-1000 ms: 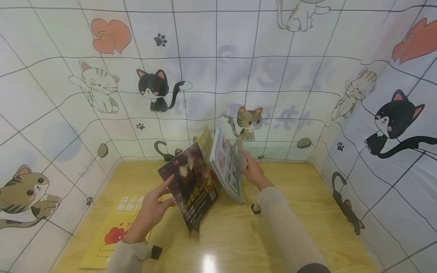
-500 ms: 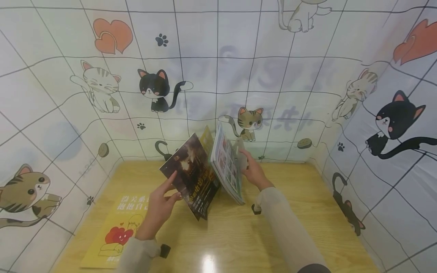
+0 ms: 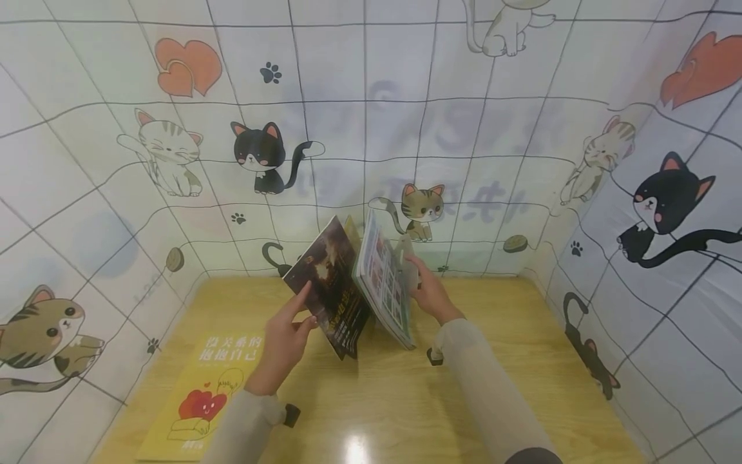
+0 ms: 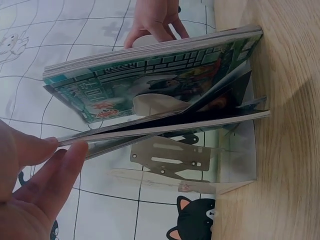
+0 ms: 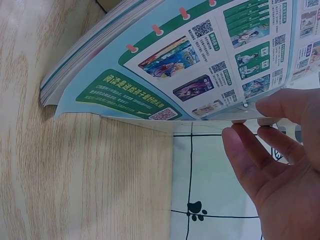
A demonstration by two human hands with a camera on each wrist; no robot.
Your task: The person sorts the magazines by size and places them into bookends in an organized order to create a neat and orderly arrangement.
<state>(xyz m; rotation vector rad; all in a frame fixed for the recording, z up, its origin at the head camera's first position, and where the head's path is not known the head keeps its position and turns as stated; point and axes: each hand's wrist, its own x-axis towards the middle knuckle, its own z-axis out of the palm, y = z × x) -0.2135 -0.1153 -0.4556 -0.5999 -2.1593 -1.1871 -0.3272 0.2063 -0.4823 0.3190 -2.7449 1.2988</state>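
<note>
My left hand (image 3: 284, 341) pinches the near edge of a dark-covered magazine (image 3: 327, 277) between thumb and fingers. The magazine leans, its lower end among the plates of a pale metal book stand (image 4: 172, 156), in the left wrist view. Beside it stands a thick magazine (image 3: 379, 280) with a green and white back cover, tilted within the stand. My right hand (image 3: 431, 293) grips the stand's pale right-hand end plate (image 3: 407, 258), thumb on the magazine side and fingers outside. A yellow edge (image 3: 351, 231) shows behind the dark magazine; most of it is hidden.
A yellow book (image 3: 197, 399) with a red heart lies flat at the table's left. The wooden table (image 3: 493, 386) meets a cat-patterned cloth wall (image 3: 348, 129) at the back and both sides.
My left hand has moved right and away from me, carrying the dark magazine closer to the thick one. More of the yellow book now shows. The right hand stays in place.
</note>
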